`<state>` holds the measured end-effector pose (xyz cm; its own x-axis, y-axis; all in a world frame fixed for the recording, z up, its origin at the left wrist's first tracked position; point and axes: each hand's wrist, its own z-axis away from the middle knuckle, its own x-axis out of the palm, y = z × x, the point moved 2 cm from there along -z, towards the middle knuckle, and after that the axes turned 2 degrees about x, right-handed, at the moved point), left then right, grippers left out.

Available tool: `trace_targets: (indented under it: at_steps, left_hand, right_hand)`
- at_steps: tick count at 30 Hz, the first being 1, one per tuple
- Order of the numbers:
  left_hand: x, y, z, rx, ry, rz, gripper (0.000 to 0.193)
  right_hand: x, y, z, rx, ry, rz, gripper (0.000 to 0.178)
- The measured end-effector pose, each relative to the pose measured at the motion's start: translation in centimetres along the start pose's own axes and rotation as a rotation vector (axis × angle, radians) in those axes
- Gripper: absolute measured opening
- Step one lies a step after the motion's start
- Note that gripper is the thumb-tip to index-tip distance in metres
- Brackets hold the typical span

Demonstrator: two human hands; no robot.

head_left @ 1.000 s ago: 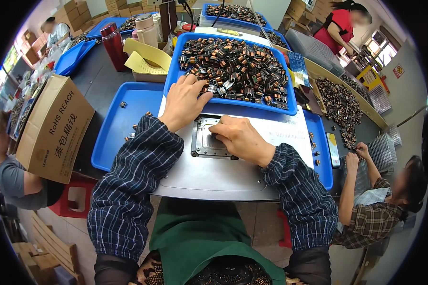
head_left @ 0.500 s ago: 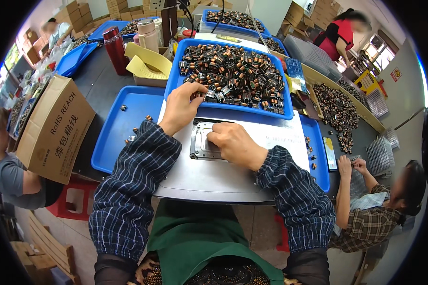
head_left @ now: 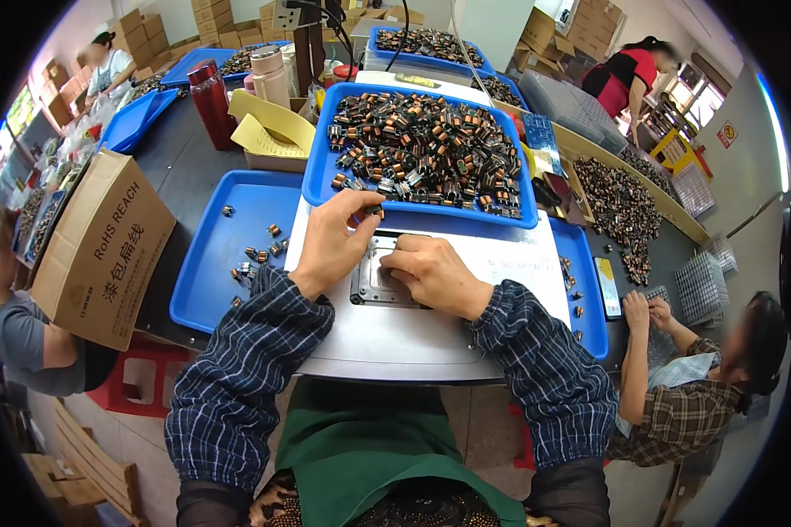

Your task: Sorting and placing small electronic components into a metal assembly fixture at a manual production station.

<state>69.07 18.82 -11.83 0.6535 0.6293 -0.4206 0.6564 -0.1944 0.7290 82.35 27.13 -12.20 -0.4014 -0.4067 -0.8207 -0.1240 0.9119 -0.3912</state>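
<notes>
Between the thumb and fingertips of my left hand is a small copper-wound coil, at the near edge of a blue tray. A heap of similar coils fills that tray. My right hand is closed over a rectangular metal fixture set in a silver work surface. Its fingertips are bent down to the fixture, and whatever they hold is hidden.
A blue tray with several loose coils lies at left, beside a cardboard box. Another blue tray and a phone are at right, near a co-worker's hands. A red flask stands behind.
My left hand has drawn back from the heap toward the fixture, with a coil now visible in its fingertips. My right hand stays at the fixture.
</notes>
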Motion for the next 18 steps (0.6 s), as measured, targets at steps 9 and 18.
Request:
trace_targets:
  at_steps: [9,18]
  left_hand:
    - [-0.26,-0.19,0.40,-0.045,0.016,0.106,0.024]
    - [-0.50,0.36,0.76,-0.021,-0.054,0.029,0.018]
  right_hand:
    - [0.16,-0.57,0.16,0.024,0.022,0.016,0.014]
    - [0.28,-0.54,-0.16,0.021,0.029,-0.027,0.014]
